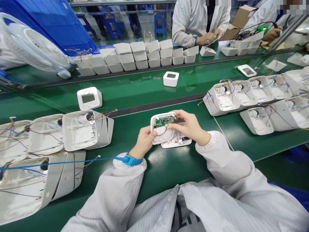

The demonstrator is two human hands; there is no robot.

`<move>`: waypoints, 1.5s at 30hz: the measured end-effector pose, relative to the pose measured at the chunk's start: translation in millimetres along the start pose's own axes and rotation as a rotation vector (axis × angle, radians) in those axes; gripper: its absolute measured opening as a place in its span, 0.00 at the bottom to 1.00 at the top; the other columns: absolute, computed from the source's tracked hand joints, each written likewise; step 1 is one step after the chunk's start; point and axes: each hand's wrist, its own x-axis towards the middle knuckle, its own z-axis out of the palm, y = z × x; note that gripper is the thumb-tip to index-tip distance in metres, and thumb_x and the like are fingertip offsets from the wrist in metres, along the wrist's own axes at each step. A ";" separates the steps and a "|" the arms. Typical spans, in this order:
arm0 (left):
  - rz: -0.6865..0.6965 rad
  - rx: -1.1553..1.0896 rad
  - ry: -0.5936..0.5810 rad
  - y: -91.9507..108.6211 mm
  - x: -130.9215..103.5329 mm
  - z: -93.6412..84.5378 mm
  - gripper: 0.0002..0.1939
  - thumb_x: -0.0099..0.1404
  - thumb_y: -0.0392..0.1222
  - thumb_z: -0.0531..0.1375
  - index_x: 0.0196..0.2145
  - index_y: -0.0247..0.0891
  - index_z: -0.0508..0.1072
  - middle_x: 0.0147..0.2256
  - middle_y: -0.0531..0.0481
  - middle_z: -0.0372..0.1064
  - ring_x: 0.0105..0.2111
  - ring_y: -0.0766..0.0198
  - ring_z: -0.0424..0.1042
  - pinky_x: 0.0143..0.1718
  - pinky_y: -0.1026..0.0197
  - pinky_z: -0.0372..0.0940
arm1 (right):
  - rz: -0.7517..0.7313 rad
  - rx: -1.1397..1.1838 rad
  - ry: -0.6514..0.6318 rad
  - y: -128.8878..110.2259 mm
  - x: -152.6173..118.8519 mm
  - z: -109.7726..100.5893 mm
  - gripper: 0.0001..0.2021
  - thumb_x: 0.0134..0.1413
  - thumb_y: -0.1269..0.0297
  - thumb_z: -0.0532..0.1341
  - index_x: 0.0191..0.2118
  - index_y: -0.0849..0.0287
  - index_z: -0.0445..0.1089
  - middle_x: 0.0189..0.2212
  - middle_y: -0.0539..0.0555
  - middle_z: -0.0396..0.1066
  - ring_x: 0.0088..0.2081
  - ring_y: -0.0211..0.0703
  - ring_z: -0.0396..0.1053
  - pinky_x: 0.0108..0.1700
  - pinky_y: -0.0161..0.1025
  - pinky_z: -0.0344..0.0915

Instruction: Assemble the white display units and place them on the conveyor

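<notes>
My left hand point(144, 140), with a blue strap at the wrist, grips the left edge of a white plastic housing point(159, 139). Inside the housing's upper part sits a green circuit board point(164, 120). My right hand point(189, 125) has its thumb and fingers closed on the board's right end and the housing's edge. Just beneath and to the right, a second white shell point(177, 142) with thin wires lies on the green bench.
Stacked white wired casings stand at the left point(80, 133) and right point(225, 100). Finished-looking units with screens point(171, 79) rest on the middle strip. A fan point(41, 45) is at the back left; a co-worker point(200, 19) sits opposite.
</notes>
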 end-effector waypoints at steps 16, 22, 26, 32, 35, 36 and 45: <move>0.139 0.418 -0.039 5.9 -1.9 23.4 0.48 0.52 0.47 0.69 0.66 0.41 0.53 0.65 0.37 0.52 0.65 0.42 0.54 0.66 0.41 0.49 | -0.316 -0.326 -0.180 -4.8 3.6 -14.7 0.24 0.58 0.57 0.63 0.58 0.54 0.64 0.57 0.60 0.65 0.59 0.53 0.60 0.57 0.52 0.59; 0.226 0.107 -0.077 -14.5 -10.2 23.7 0.41 0.62 0.56 0.61 0.66 0.43 0.49 0.62 0.37 0.55 0.63 0.43 0.58 0.64 0.40 0.54 | -0.094 -0.686 -0.460 -4.5 4.1 -8.9 0.08 0.62 0.66 0.59 0.34 0.60 0.75 0.35 0.58 0.72 0.38 0.47 0.67 0.37 0.42 0.59; 0.194 0.031 -0.079 -20.9 -11.7 24.3 0.40 0.62 0.60 0.61 0.65 0.42 0.53 0.61 0.37 0.57 0.62 0.42 0.59 0.63 0.40 0.55 | -0.086 -0.863 -0.539 -11.4 1.2 9.5 0.07 0.59 0.72 0.59 0.34 0.62 0.75 0.37 0.62 0.71 0.39 0.50 0.65 0.35 0.44 0.55; 0.197 0.020 -0.071 -18.7 -11.9 25.2 0.45 0.58 0.62 0.63 0.66 0.40 0.52 0.61 0.35 0.58 0.63 0.42 0.59 0.65 0.40 0.52 | -0.070 -0.808 -0.468 -2.0 1.7 11.7 0.06 0.58 0.72 0.59 0.38 0.61 0.73 0.36 0.59 0.71 0.37 0.48 0.64 0.35 0.43 0.55; 0.181 -0.003 -0.061 -19.7 -12.8 25.8 0.46 0.58 0.63 0.63 0.66 0.41 0.52 0.61 0.35 0.59 0.63 0.42 0.59 0.64 0.41 0.53 | -0.084 -0.704 -0.425 5.7 1.4 11.6 0.07 0.61 0.66 0.59 0.39 0.59 0.74 0.35 0.56 0.72 0.37 0.45 0.65 0.37 0.41 0.55; 0.176 -0.009 -0.065 -20.0 -12.9 25.7 0.46 0.57 0.63 0.63 0.66 0.40 0.52 0.61 0.35 0.59 0.63 0.42 0.59 0.64 0.40 0.53 | -0.092 -0.667 -0.418 7.4 1.3 12.0 0.09 0.63 0.63 0.59 0.39 0.59 0.75 0.35 0.56 0.72 0.37 0.45 0.65 0.37 0.41 0.56; 0.191 -0.008 -0.116 -19.5 -12.1 24.3 0.43 0.60 0.61 0.62 0.65 0.40 0.53 0.61 0.34 0.59 0.62 0.42 0.60 0.64 0.39 0.53 | -0.122 -0.540 -0.349 13.1 -0.3 15.3 0.12 0.64 0.57 0.59 0.38 0.58 0.77 0.35 0.54 0.73 0.38 0.41 0.67 0.38 0.38 0.56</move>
